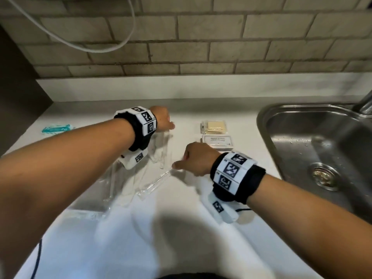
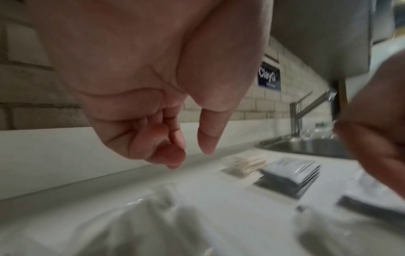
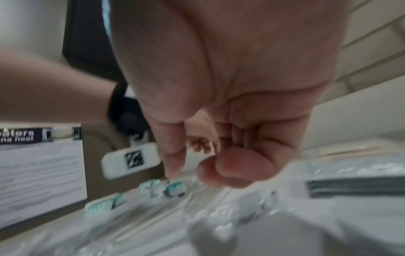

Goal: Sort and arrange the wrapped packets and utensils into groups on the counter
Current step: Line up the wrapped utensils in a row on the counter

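With two packet stacks (image 1: 217, 135) lying near the counter's (image 1: 201, 228) sink-side edge, both curled hands, left hand (image 1: 162, 120) and right hand (image 1: 196, 159), are hovering empty over the mid-counter clear-wrapped utensils (image 1: 153, 178), probably requiring a pinch next.

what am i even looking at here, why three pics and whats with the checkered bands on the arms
No machine here: a person is sorting things on a white kitchen counter, and the checkered bands hold small cameras on each wrist. The big picture comes from a camera on the head, looking down at both arms. The other two look along each palm at the fingers.

The left hand and right hand are both over a loose spread of clear plastic-wrapped utensils. Their fingers are curled, but the blur hides whether they hold anything. Further back lie a stack of yellowish packets and a stack of printed sachets, beside the steel sink. A teal-printed packet lies off to the left.
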Tool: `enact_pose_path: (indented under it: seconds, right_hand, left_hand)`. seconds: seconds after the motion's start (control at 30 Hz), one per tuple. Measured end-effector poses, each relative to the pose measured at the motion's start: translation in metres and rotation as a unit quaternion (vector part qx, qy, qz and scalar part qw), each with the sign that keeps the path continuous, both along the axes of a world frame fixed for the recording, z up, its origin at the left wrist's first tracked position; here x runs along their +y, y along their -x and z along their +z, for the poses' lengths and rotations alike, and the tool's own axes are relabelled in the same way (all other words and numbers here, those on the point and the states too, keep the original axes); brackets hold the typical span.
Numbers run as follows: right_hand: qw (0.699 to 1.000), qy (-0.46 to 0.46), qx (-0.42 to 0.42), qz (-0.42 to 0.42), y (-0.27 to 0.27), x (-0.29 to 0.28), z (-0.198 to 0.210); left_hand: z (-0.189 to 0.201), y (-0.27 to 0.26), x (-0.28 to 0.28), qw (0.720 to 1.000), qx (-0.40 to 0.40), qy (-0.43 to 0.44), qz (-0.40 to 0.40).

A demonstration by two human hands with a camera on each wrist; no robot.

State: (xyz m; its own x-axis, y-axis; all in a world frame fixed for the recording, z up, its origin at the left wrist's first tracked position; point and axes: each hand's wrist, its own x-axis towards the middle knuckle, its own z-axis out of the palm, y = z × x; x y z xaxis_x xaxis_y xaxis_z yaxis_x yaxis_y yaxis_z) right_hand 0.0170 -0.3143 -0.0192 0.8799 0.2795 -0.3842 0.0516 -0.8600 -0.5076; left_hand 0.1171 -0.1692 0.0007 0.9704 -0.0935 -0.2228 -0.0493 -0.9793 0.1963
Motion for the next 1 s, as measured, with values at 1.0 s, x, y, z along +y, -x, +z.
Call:
enact_pose_path:
  seconds: [1.0]
  right_hand:
    - [0.960,-0.103,-0.082,-0.246,-0.032,0.102,-0.004]
  left_hand:
    - [0.022,0.036,0.144,0.890,-0.031,0.449,0.073]
